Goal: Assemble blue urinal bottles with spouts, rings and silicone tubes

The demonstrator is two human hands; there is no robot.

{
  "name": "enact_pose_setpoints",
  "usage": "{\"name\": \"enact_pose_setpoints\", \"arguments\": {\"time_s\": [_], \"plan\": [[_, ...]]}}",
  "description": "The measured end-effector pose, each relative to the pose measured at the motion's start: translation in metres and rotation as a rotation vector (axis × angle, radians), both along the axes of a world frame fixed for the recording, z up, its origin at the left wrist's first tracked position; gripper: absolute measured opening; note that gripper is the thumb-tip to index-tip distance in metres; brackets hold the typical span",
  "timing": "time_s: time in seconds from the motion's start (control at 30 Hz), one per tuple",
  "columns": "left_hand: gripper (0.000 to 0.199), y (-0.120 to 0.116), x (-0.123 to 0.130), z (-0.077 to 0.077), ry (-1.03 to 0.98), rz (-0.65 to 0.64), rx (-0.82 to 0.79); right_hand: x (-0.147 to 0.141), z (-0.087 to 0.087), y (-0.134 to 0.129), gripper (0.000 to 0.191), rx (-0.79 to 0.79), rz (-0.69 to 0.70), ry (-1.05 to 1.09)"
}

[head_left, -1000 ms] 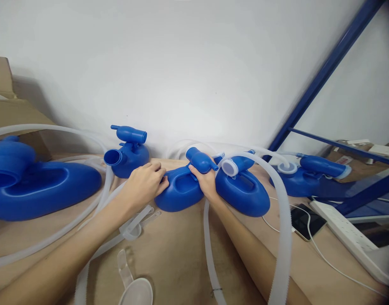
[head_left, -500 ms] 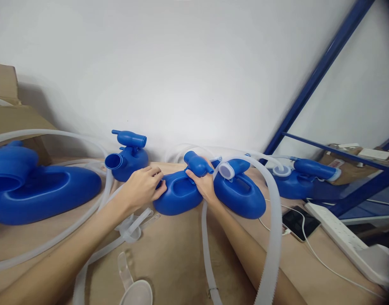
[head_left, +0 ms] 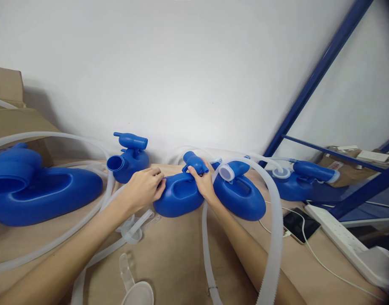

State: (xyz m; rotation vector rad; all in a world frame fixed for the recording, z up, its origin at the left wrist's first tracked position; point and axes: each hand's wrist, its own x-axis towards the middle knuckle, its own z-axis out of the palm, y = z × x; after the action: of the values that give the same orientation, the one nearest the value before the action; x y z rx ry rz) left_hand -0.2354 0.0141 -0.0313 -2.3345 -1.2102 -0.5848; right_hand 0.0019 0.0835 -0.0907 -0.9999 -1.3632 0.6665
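Observation:
In the middle of the table lies a blue plastic urinal bottle [head_left: 178, 201] with a recessed handle opening. My left hand [head_left: 148, 184] has its fingers curled around the bottle's left end. A blue funnel-shaped spout [head_left: 194, 161] sits at the bottle's upper right, gripped between the thumb and fingers of my right hand [head_left: 203, 182]. Part of those fingers is hidden behind the spout. Close on the right is another blue bottle [head_left: 241, 201] with a white-capped spout [head_left: 227, 171]. Behind my left hand stands a further blue bottle [head_left: 131, 165], its round mouth uncapped.
A large blue bottle [head_left: 61, 186] lies at far left near a cardboard box [head_left: 6, 87]. Translucent corrugated hoses [head_left: 273, 220] loop across the table. Clear plastic caps [head_left: 139, 292] lie in front. Another bottle [head_left: 292, 184], a phone [head_left: 300, 224] and a power strip [head_left: 340, 237] are on the right.
The spout in my right hand has tilted and turned slightly, its narrow end shifting a little left. My left hand stays on the bottle's end. The whole view has shifted slightly.

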Motion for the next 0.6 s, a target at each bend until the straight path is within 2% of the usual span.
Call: {"name": "enact_pose_setpoints", "arguments": {"time_s": [0.13,0.4,0.5,0.6], "plan": [[0.032,0.0,-0.002,-0.002,-0.032,-0.025,0.007,0.0,-0.001,0.002,0.073,0.017,0.011,0.018],[0.031,0.001,-0.006,-0.013,-0.109,-0.15,0.179,-0.002,0.002,-0.006,0.075,0.012,-0.025,0.005],[0.029,0.0,-0.006,-0.013,-0.069,-0.093,0.152,-0.002,0.003,-0.006,0.077,-0.014,-0.03,0.011],[0.028,-0.005,-0.005,-0.005,-0.001,-0.035,0.111,-0.001,0.004,-0.004,0.077,-0.036,-0.008,0.013]]}}
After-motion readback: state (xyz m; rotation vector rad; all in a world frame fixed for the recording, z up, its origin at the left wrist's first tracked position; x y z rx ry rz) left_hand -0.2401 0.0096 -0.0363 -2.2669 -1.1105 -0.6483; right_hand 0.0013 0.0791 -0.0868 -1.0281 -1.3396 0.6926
